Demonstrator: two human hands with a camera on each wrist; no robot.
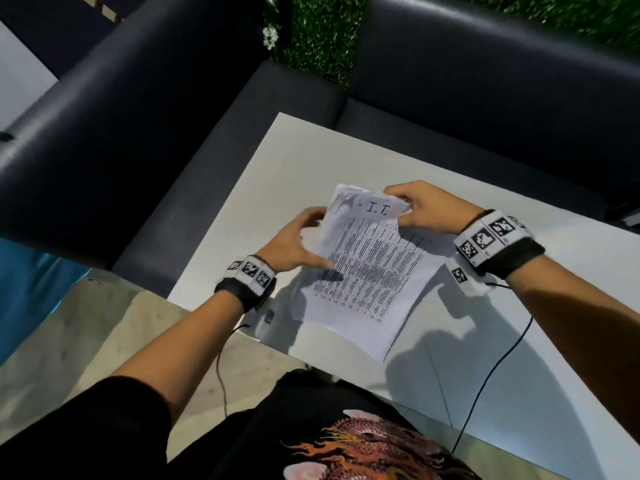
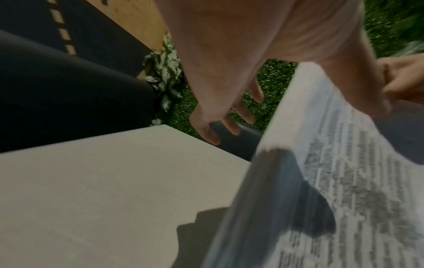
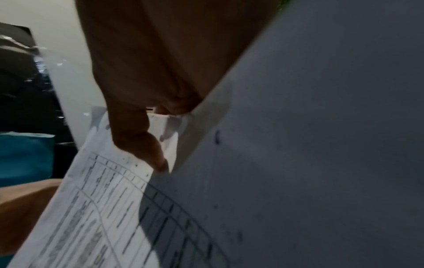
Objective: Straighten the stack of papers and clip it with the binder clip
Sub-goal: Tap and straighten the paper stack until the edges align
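Note:
A stack of printed papers, with "I.T." handwritten at its top, is held tilted above the white table, its lower corner near the front edge. My right hand pinches the stack's top right corner; the right wrist view shows the thumb pressed on the printed face of the papers. My left hand is at the stack's left edge with fingers spread and off the sheets. Its thumb lies on the page, and the left fingers hang free. No binder clip shows in any view.
A dark sofa wraps around the table's left and far sides, with green foliage behind it. Black cables run from both wristbands across the table's near part. A dark object sits at the far right edge.

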